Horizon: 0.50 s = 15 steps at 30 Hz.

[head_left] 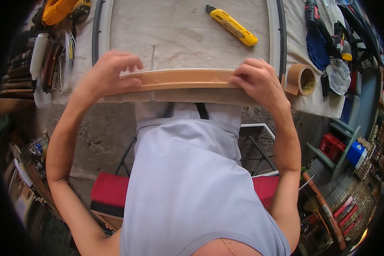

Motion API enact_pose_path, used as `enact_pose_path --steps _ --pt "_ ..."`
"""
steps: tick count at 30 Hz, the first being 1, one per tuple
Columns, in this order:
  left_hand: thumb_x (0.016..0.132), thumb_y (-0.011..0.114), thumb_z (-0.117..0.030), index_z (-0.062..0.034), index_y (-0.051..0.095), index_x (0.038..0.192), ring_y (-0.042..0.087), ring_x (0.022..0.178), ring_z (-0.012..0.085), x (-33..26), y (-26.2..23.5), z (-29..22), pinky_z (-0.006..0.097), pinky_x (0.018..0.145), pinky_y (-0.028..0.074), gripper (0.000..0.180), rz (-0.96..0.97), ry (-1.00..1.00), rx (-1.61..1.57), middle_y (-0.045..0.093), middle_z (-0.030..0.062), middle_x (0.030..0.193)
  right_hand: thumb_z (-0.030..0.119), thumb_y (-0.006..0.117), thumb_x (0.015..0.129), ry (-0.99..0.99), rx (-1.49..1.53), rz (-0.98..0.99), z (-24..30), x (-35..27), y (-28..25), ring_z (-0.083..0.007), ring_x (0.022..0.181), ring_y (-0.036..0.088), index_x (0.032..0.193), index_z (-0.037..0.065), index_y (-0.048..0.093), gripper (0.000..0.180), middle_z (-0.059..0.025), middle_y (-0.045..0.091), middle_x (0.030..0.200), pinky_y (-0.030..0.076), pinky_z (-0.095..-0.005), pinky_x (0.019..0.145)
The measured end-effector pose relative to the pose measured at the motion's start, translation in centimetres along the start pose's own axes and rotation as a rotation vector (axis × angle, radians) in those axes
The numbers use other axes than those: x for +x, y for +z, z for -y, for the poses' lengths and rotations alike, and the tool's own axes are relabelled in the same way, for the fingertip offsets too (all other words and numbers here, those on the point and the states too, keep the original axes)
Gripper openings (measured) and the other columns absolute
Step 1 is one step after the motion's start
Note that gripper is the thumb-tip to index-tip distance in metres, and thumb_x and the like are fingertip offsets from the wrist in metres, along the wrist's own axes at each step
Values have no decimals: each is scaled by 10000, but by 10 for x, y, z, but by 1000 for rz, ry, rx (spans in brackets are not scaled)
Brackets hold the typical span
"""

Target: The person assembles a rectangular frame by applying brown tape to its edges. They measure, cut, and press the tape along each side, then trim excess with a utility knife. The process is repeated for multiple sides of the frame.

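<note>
A strip of brown tape runs along the near bar of a frame whose dark and white side bars reach away from me on the table. My left hand is at the strip's left end, slightly blurred, with thumb and fingers apart; the thumb lies along the tape. At the right end, the curled fingers of my right hand pinch the tape's edge. Inside the frame lies a yellow utility knife. A roll of brown tape stands just right of my right hand.
Cloth covers the table. On its left are a white bottle and an orange bundle; a white dust mask and several tools are on the right. A red-cushioned seat is behind me, and a green rack stands at right.
</note>
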<state>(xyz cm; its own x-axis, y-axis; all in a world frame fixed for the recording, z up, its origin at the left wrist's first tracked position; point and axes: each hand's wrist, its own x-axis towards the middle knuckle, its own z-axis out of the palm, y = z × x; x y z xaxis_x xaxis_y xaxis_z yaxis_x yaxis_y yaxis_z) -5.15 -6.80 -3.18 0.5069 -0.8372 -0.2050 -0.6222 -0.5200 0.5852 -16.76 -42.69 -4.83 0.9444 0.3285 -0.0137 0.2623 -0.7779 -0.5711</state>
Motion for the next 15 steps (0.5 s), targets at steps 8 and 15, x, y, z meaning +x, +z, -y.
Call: enact_pose_path --steps 8,15 --pt "689 821 -100 -52 636 982 651 766 254 24 28 5 361 689 509 350 -67 -28 -243 668 91 798 196 782 724 -235 -39 142 -4 43 5 -207 838 576 848 96 679 190 -14 618 830 430 -353 749" --pt "682 819 -90 -60 630 998 669 760 284 25 31 -1 368 685 519 370 -85 -64 -174 685 105 795 134 749 747 -157 68 249 3 47 10 -226 894 587 916 86 693 185 -35 630 868 424 -362 764"
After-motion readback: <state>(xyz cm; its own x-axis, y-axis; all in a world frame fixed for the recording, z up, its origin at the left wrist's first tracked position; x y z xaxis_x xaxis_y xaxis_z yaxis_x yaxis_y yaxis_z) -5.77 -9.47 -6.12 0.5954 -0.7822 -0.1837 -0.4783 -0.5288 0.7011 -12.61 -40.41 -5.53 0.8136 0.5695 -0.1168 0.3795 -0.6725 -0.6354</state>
